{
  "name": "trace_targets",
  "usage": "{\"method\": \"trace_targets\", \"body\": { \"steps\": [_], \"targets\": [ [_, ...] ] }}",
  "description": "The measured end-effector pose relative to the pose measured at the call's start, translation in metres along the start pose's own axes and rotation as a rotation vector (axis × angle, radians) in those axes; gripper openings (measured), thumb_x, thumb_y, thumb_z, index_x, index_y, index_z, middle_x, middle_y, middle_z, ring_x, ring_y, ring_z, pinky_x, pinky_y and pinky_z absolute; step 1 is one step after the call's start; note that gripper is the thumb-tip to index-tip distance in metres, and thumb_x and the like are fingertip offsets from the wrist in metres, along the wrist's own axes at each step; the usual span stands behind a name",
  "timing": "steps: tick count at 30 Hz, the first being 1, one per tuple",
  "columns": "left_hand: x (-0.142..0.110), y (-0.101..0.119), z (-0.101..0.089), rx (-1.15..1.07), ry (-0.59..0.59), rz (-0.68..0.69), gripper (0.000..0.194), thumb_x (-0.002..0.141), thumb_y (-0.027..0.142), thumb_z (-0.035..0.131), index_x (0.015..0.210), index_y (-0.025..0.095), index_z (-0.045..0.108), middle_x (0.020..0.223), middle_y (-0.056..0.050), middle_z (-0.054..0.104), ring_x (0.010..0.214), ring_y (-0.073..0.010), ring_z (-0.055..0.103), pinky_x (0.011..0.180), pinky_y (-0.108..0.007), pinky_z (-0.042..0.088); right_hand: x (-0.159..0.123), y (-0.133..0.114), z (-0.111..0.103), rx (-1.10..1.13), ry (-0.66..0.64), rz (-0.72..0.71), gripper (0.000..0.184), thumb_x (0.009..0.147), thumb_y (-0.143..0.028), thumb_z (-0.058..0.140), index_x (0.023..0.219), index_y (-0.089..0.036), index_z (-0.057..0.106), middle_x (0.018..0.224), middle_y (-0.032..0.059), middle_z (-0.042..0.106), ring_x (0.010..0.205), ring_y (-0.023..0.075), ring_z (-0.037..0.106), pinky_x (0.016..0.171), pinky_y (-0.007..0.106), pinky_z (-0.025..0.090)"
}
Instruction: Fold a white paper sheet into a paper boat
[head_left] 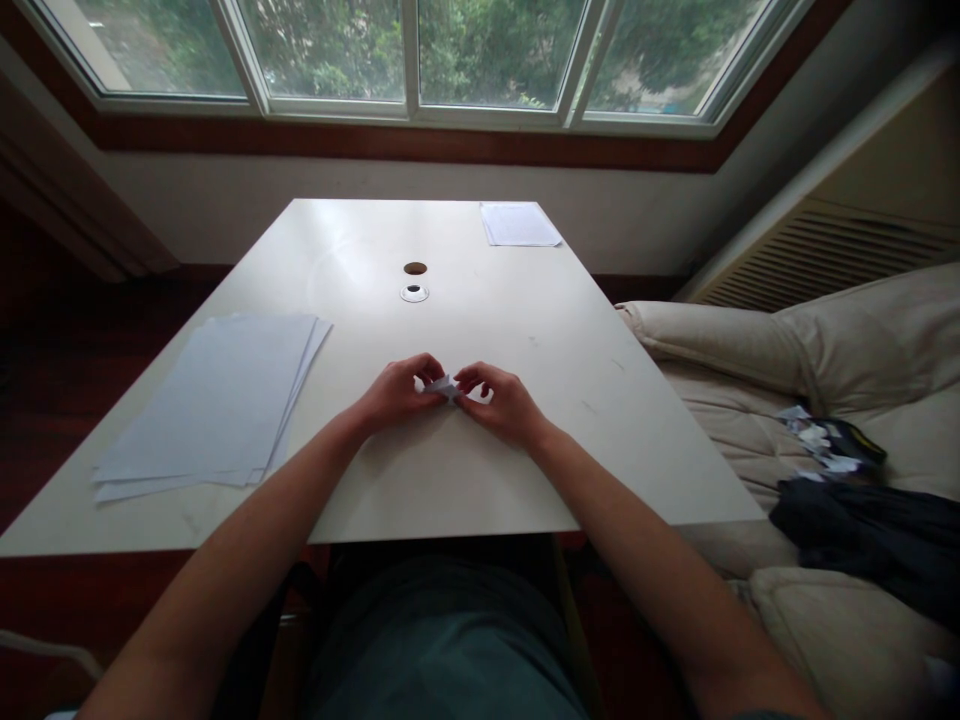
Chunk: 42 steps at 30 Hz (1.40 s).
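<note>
Over the near half of the desk [480,490]: a small folded paper [444,386] was held.
Paper's look: white, compact and angular, with pointed flaps raised; finer creases could not be made out.
Left hand [409,388]: the paper's left end was pinched narrowly.
Right hand [501,402]: the opposite end was pinched likewise.
Loose sheets [210,395]: stacked unevenly at the desk's left.

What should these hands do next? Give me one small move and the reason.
Probably pinch the paper's raised part flatter: the piece looks folded, with a bit sticking up, and the left hand and right hand hold it from either side. Its finer folds are too small to tell.
</note>
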<state>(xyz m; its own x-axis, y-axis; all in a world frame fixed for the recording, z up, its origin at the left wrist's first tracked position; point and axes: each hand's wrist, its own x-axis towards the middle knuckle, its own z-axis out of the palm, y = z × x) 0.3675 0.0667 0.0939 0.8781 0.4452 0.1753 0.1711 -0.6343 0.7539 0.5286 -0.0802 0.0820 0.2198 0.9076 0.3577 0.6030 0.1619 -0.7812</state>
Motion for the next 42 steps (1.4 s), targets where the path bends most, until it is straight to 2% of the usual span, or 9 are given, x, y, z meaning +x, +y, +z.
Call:
{"method": "trace_targets", "body": {
  "steps": [4, 8, 15, 19, 27, 30, 33, 36, 42],
  "targets": [
    [-0.002, 0.001, -0.002, 0.061, -0.074, 0.033, 0.010, 0.078, 0.028, 0.066, 0.079, 0.018, 0.069, 0.072, 0.002, 0.067, 0.061, -0.0097, 0.053, 0.060, -0.022, 0.042, -0.002, -0.002, -0.005, -0.008, -0.061, -0.068, 0.019, 0.080, -0.022, 0.064, 0.100, -0.022, 0.065, 0.093, 0.0019, 0.070, 0.083, 0.0159, 0.065, 0.072, 0.029, 0.050],
    [-0.003, 0.002, -0.006, 0.031, -0.134, 0.070, 0.008, 0.077, 0.023, 0.065, 0.080, 0.019, 0.071, 0.078, 0.000, 0.071, 0.070, -0.0125, 0.060, 0.067, -0.024, 0.046, -0.002, -0.003, -0.012, -0.075, -0.091, -0.100, 0.017, 0.082, -0.021, 0.060, 0.098, -0.022, 0.065, 0.094, 0.0027, 0.069, 0.085, 0.0169, 0.063, 0.076, 0.031, 0.049],
    [-0.004, 0.011, -0.015, -0.003, -0.239, 0.099, 0.019, 0.074, 0.023, 0.066, 0.092, 0.019, 0.071, 0.088, -0.002, 0.071, 0.077, -0.0152, 0.063, 0.070, -0.024, 0.048, 0.000, 0.007, -0.011, -0.172, -0.015, -0.008, 0.018, 0.079, -0.023, 0.063, 0.097, -0.021, 0.066, 0.088, 0.0026, 0.067, 0.080, 0.0166, 0.059, 0.071, 0.028, 0.045],
    [-0.004, 0.015, -0.019, -0.043, -0.273, 0.066, 0.020, 0.082, 0.028, 0.059, 0.095, 0.017, 0.071, 0.090, -0.003, 0.071, 0.073, -0.0134, 0.061, 0.066, -0.023, 0.045, 0.000, 0.006, -0.011, -0.135, -0.010, 0.054, 0.013, 0.082, -0.024, 0.060, 0.092, -0.020, 0.067, 0.079, 0.0000, 0.065, 0.070, 0.0136, 0.056, 0.066, 0.026, 0.042],
    [0.001, 0.003, -0.009, 0.010, -0.031, -0.023, 0.016, 0.084, 0.030, 0.059, 0.088, 0.017, 0.068, 0.081, -0.002, 0.070, 0.066, -0.0128, 0.060, 0.066, -0.025, 0.048, 0.002, 0.003, -0.014, -0.126, 0.095, 0.153, 0.014, 0.084, -0.028, 0.057, 0.093, -0.020, 0.064, 0.078, 0.0010, 0.065, 0.066, 0.0139, 0.058, 0.065, 0.027, 0.046],
    [0.005, -0.004, -0.009, -0.111, 0.149, -0.046, 0.016, 0.086, 0.031, 0.058, 0.092, 0.018, 0.064, 0.094, -0.005, 0.072, 0.076, -0.0156, 0.065, 0.069, -0.027, 0.052, 0.004, 0.008, -0.014, -0.065, 0.194, 0.221, 0.016, 0.085, -0.033, 0.057, 0.095, -0.021, 0.061, 0.077, 0.0011, 0.064, 0.069, 0.0162, 0.060, 0.064, 0.028, 0.049],
    [0.008, -0.009, -0.011, -0.300, 0.290, -0.070, 0.015, 0.086, 0.032, 0.059, 0.091, 0.018, 0.056, 0.086, -0.004, 0.071, 0.069, -0.0147, 0.064, 0.065, -0.028, 0.054, 0.007, 0.016, -0.012, 0.122, 0.261, 0.292, 0.020, 0.086, -0.040, 0.055, 0.097, -0.023, 0.055, 0.074, -0.0007, 0.061, 0.067, 0.0161, 0.060, 0.059, 0.029, 0.053],
    [0.010, -0.012, -0.012, -0.476, 0.362, -0.094, 0.017, 0.086, 0.031, 0.061, 0.090, 0.019, 0.050, 0.072, 0.001, 0.065, 0.063, -0.0138, 0.064, 0.061, -0.029, 0.057, 0.010, 0.021, -0.011, 0.327, 0.326, 0.300, 0.027, 0.085, -0.047, 0.057, 0.098, -0.024, 0.049, 0.074, -0.0025, 0.058, 0.066, 0.0158, 0.062, 0.055, 0.029, 0.056],
    [0.011, -0.008, -0.014, -0.654, 0.409, -0.154, 0.022, 0.084, 0.031, 0.061, 0.095, 0.019, 0.046, 0.071, 0.002, 0.065, 0.058, -0.0142, 0.066, 0.054, -0.031, 0.059, 0.014, 0.022, -0.011, 0.486, 0.426, 0.353, 0.036, 0.081, -0.050, 0.061, 0.101, -0.025, 0.045, 0.072, -0.0037, 0.060, 0.064, 0.0148, 0.063, 0.055, 0.029, 0.056]
  ]
}}
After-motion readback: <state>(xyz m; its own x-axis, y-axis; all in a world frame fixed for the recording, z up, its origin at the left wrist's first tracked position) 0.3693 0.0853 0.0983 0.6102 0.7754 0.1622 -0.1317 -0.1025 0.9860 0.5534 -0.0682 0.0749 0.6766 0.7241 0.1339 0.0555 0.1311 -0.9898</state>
